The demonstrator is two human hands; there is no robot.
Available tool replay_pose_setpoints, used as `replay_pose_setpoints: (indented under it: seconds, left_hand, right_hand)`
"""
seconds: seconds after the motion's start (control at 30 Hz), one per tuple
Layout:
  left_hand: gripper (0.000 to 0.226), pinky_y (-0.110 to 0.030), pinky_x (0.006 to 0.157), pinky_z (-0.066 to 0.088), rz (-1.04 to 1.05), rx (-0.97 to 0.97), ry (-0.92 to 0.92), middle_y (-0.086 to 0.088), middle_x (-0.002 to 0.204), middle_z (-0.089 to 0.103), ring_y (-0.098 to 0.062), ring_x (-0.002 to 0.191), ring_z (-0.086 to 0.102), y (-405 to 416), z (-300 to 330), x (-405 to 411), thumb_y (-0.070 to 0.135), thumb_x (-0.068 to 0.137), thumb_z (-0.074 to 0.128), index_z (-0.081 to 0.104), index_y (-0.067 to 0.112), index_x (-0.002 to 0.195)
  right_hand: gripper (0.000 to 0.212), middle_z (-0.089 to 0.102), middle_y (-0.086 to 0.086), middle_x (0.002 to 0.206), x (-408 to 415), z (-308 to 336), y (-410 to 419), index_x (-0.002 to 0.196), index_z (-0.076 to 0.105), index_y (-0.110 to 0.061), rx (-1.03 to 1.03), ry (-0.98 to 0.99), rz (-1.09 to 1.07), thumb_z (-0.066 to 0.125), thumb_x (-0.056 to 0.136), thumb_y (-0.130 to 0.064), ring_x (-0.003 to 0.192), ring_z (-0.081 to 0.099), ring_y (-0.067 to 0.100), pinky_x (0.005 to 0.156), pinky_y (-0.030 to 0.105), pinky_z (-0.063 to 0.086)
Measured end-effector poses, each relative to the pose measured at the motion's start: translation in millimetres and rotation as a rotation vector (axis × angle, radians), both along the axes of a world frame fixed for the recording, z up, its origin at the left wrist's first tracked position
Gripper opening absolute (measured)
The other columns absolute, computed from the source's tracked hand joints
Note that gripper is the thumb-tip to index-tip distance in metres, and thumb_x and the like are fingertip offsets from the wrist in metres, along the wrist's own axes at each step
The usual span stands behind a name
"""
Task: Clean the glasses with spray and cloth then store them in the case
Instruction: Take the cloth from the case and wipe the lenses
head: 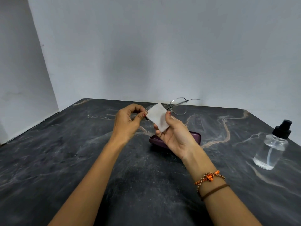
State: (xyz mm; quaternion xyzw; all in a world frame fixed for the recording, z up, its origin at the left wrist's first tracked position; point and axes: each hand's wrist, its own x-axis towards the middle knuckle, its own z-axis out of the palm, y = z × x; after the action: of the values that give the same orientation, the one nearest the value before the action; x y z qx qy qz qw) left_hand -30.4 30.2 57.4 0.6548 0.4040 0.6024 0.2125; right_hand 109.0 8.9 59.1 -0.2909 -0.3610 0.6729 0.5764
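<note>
The left hand [128,121] is raised above the dark marbled surface [65,160], its thumb and fingertips pinching the near edge of the glasses [178,106] frame. Just right of it, a white cloth [158,117] covers one lens; the other lens and a thin temple arm stick out behind, toward the wall. The right hand [175,134] holds the cloth, thumb on top and fingers curled beneath it, with an orange braided band and a brown thread on its wrist. Below this hand a purple case [157,141] lies on the surface, partly hidden. Far right, well apart, stands a clear spray bottle [272,149] with a black nozzle.
</note>
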Motion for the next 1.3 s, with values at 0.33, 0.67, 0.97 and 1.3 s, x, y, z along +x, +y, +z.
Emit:
replay_pose_setpoints:
  seconds: [0.33, 0.67, 0.97, 1.3]
  left_hand:
    - [0.023, -0.009, 0.067, 0.049, -0.045, 0.017, -0.074, 0.008, 0.072, 0.064, 0.007, 0.068, 0.060, -5, 0, 9, -0.001, 0.072, 0.069, 0.064, 0.020, 0.068]
    - [0.023, -0.009, 0.065, 0.048, -0.029, 0.010, -0.096, 0.007, 0.071, 0.063, 0.008, 0.066, 0.058, -8, 3, 9, -0.002, 0.073, 0.068, 0.064, 0.019, 0.068]
    - [0.016, -0.028, 0.079, 0.051, -0.080, -0.022, -0.120, 0.001, 0.077, 0.065, -0.024, 0.087, 0.061, -12, 5, 13, -0.002, 0.072, 0.068, 0.067, 0.012, 0.081]
    - [0.021, -0.011, 0.070, 0.047, -0.109, -0.012, -0.141, 0.002, 0.076, 0.063, -0.022, 0.085, 0.057, -9, 4, 12, -0.001, 0.073, 0.067, 0.064, 0.020, 0.069]
  right_hand:
    - [0.008, 0.063, -0.005, 0.072, -10, -2, -2, 0.092, 0.062, -0.017, 0.060, 0.016, -0.182, 0.055, 0.088, -0.017, 0.053, 0.054, 0.003, 0.052, 0.016, 0.041]
    - [0.005, 0.068, -0.008, 0.056, -12, -4, -3, 0.079, 0.064, -0.015, -0.071, -0.020, -0.223, 0.066, 0.078, -0.020, 0.058, 0.059, 0.006, 0.056, 0.017, 0.044]
    - [0.009, 0.064, -0.003, 0.077, -14, -6, -5, 0.092, 0.059, -0.018, -0.102, 0.206, -0.132, 0.057, 0.085, -0.013, 0.067, 0.054, 0.007, 0.059, 0.018, 0.039]
    - [0.003, 0.071, -0.010, 0.058, -12, -4, -9, 0.078, 0.067, -0.016, 0.052, -0.039, -0.240, 0.066, 0.078, -0.013, 0.052, 0.063, -0.003, 0.048, 0.010, 0.046]
